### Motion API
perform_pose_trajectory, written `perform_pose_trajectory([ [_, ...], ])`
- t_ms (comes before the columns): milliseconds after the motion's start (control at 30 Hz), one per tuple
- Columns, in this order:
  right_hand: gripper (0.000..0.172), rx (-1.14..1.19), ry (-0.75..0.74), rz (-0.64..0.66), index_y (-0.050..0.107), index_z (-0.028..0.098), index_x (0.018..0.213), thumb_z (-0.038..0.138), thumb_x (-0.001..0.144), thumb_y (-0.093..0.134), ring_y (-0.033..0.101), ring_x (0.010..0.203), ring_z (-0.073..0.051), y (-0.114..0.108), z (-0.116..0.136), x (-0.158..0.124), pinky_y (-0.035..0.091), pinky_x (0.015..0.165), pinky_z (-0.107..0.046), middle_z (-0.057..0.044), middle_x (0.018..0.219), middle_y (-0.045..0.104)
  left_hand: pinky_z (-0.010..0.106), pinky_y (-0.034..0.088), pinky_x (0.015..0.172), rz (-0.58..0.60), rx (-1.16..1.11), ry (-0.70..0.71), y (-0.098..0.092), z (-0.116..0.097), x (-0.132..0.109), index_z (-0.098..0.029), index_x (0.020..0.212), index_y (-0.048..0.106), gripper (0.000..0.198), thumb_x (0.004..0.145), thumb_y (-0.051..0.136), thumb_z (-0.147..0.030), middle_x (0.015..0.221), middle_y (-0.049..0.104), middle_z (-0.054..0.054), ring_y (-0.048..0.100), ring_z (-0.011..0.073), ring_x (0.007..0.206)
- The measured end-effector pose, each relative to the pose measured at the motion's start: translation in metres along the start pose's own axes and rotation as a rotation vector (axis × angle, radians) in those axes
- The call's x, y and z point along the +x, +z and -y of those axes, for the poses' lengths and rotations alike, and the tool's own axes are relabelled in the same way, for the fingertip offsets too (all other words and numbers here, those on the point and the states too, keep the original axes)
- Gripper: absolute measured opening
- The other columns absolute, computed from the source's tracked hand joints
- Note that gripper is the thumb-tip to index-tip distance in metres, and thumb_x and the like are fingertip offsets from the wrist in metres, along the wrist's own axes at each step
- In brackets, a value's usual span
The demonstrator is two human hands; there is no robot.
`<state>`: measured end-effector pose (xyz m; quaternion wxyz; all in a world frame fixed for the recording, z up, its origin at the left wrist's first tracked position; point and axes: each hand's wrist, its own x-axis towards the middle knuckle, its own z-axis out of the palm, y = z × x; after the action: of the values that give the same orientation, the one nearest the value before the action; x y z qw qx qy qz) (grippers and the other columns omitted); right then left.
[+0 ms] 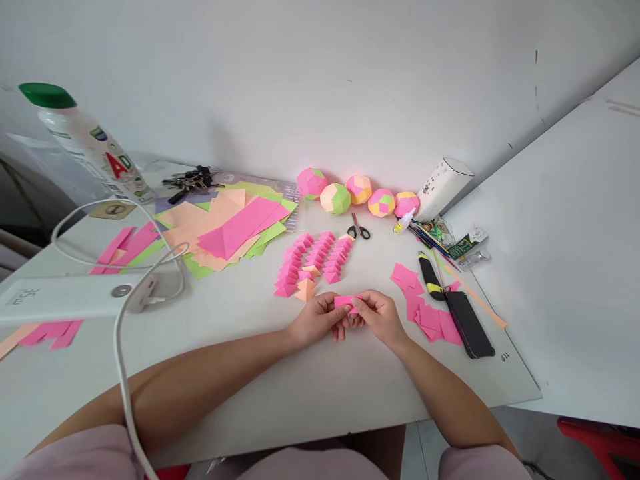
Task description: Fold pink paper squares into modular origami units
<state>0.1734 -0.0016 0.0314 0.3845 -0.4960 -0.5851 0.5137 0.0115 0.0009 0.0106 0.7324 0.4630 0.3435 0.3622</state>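
Observation:
A small folded pink paper (345, 303) is pinched between my left hand (317, 320) and my right hand (381, 319), with both thumbs on its lower edge. Just beyond my hands stand rows of folded pink pieces (316, 255), with a peach folded piece (305, 290) at the near end. Pink paper squares (430, 320) lie to the right of my right hand. Scissors (359, 228) rest behind the rows. Several multicoloured paper balls (335, 199) line the wall.
A white power bank (65, 298) with a cable (120, 347) lies left. Coloured sheets (235, 230), keys (193, 180) and a bottle (95, 143) are at the back left. A phone (469, 323), cutter (431, 275) and white box (444, 189) are on the right.

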Motion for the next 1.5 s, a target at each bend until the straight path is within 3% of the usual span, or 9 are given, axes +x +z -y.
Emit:
perform_pose_trajectory([
  [367, 0.026, 0.001, 0.007, -0.003, 0.058, 0.015, 0.071, 0.039, 0.080, 0.059, 0.057, 0.047, -0.011, 0.000, -0.001, 0.001, 0.048, 0.047, -0.022, 0.000, 0.056, 0.061, 0.020, 0.047, 0.037, 0.019, -0.015, 0.010, -0.001, 0.001, 0.000, -0.014, 0.075, 0.050, 0.032, 0.076, 0.060, -0.045, 0.058, 0.063, 0.001, 0.060, 0.0114, 0.042],
  [800, 0.025, -0.016, -0.011, -0.038, 0.058, 0.015, 0.070, 0.039, 0.079, 0.059, 0.058, 0.045, -0.011, 0.001, 0.005, -0.003, 0.047, 0.045, -0.022, 0.000, 0.056, 0.061, 0.017, 0.037, 0.029, 0.025, 0.080, -0.075, -0.004, 0.006, 0.000, -0.016, 0.073, 0.049, 0.036, 0.077, 0.057, -0.051, 0.047, 0.060, -0.002, 0.052, 0.0102, 0.032],
  [933, 0.024, 0.002, 0.009, 0.014, 0.058, 0.015, 0.073, 0.039, 0.081, 0.057, 0.058, 0.047, -0.011, 0.000, 0.003, -0.001, 0.047, 0.047, -0.022, 0.000, 0.059, 0.061, 0.017, 0.037, 0.030, 0.005, 0.082, -0.050, -0.003, 0.008, -0.001, -0.015, 0.073, 0.050, 0.037, 0.078, 0.054, -0.052, 0.047, 0.058, -0.002, 0.052, 0.0091, 0.032],
  [1133, 0.017, 0.060, 0.071, 0.206, 0.056, 0.015, 0.079, 0.032, 0.080, 0.057, 0.057, 0.054, -0.011, -0.001, -0.002, 0.000, 0.047, 0.051, -0.023, 0.000, 0.065, 0.060, 0.016, 0.035, 0.029, -0.049, 0.083, -0.013, 0.001, 0.007, -0.003, -0.015, 0.068, 0.049, 0.039, 0.078, 0.054, -0.052, 0.048, 0.056, -0.003, 0.050, 0.0080, 0.032],
  [1500, 0.004, 0.040, 0.120, 0.194, 0.057, 0.015, 0.074, 0.017, 0.072, 0.055, 0.056, 0.049, -0.010, 0.002, -0.005, -0.003, 0.046, 0.046, -0.021, 0.001, 0.061, 0.059, 0.019, 0.036, 0.031, -0.112, 0.198, 0.030, 0.001, 0.011, -0.007, -0.017, 0.063, 0.045, 0.039, 0.078, 0.054, -0.052, 0.047, 0.056, -0.003, 0.049, 0.0085, 0.032],
])
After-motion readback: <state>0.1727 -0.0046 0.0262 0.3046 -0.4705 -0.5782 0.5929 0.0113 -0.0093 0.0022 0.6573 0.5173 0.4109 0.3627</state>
